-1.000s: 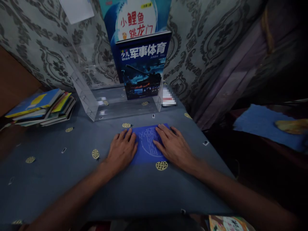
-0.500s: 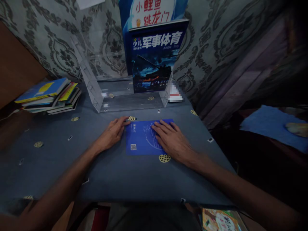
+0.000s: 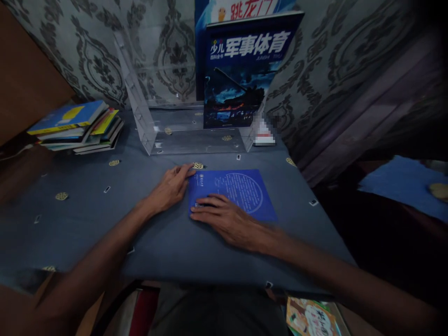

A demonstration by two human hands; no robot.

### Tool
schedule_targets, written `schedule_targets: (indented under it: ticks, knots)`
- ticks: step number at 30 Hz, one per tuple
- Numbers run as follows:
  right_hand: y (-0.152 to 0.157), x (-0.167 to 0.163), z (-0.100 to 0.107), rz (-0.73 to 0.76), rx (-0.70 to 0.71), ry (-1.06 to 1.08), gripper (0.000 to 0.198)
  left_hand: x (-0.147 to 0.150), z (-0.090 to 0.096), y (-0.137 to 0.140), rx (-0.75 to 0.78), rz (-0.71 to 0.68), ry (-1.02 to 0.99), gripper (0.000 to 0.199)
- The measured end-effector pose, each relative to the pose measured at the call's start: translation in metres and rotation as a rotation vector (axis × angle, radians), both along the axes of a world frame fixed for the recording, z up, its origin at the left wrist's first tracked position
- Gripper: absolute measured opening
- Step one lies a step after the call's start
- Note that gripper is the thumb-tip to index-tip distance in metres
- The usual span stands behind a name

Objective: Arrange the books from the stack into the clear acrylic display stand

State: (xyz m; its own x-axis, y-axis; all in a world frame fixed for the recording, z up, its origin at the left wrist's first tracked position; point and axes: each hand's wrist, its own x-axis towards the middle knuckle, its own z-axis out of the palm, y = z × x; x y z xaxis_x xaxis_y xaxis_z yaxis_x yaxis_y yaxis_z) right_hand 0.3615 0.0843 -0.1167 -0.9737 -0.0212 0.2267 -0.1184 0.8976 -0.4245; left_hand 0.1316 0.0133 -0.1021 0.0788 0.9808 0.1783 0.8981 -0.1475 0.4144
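Note:
A thin blue booklet, printed with a white circle of text, lies flat on the table in front of me. My left hand rests at its upper left corner, fingers stretched out and touching the edge. Across the lower left of the booklet lies my right hand, flat with fingers extended, partly covering a small printed square. Neither hand grips anything. Behind them stands a clear acrylic book rack. It holds a dark blue book with a tank on its cover and a taller book behind that one.
At the left is a stack of books. A patterned grey cloth covers the table. A blurred-out white object stands right of the rack. Below the front edge, a colourful book shows; blue fabric lies off to the right.
My right hand has slid from the booklet's right side to its lower left, uncovering the printed circle. My left hand stays at the upper left corner. The whole view has shifted slightly.

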Motion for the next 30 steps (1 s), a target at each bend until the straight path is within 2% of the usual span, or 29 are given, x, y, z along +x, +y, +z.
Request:
schedule_targets:
  ticks: [5,9,12,17,21,24,30]
  knots:
    - [-0.006,0.015,0.001,0.019,-0.055,0.029,0.042,0.002,-0.002,-0.001,0.005,0.014,0.021,0.048]
    - [0.003,0.026,-0.001,-0.080,-0.014,0.092,0.035,0.004,-0.003,-0.001,-0.008,0.017,0.054,0.048]
    - [0.022,0.042,-0.004,-0.225,0.020,0.135,0.034,0.005,-0.003,-0.001,-0.025,0.026,0.058,0.047]
    - [0.076,0.068,-0.007,-0.496,0.069,0.140,0.036,0.006,0.000,-0.002,-0.044,0.026,0.052,0.047]
    - [0.103,0.073,-0.008,-0.559,0.035,0.102,0.040,0.007,0.000,-0.002,-0.046,0.027,0.050,0.045]
    - [0.100,0.078,-0.007,-0.571,0.027,0.101,0.040,0.008,0.000,-0.002,-0.037,0.029,0.052,0.044]
    - [0.064,0.111,-0.002,-0.571,-0.022,0.140,0.033,0.008,0.002,-0.002,-0.043,0.041,0.057,0.043]
